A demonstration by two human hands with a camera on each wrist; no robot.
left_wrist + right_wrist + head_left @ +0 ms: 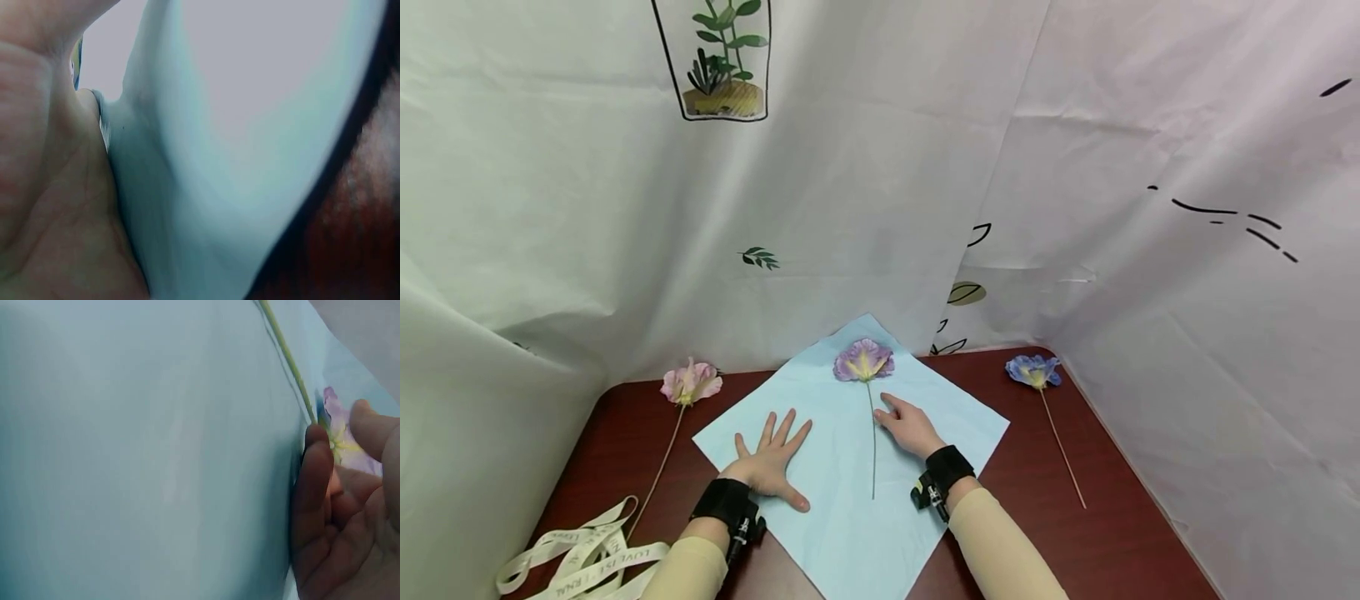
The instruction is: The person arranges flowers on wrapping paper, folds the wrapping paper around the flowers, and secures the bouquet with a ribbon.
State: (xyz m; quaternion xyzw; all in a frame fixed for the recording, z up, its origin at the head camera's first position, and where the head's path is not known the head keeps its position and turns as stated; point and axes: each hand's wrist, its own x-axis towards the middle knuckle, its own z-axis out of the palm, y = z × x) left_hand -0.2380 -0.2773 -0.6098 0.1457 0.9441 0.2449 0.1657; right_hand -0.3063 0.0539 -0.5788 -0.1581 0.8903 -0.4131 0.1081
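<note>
Left hand (767,468) flat, fingers splayed, gripping nothing, likely steadying the light-blue paper sheet (842,533); right hand (912,427) loosely bent, apparently empty, beside the purple flower (863,361) lying mid-sheet, perhaps keeping it straight; I can't tell stem contact.

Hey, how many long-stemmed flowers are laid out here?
3: the purple flower on the light blue sheet, the pink flower near the table's left side, and the blue flower toward its right. None appears hidden.
</note>
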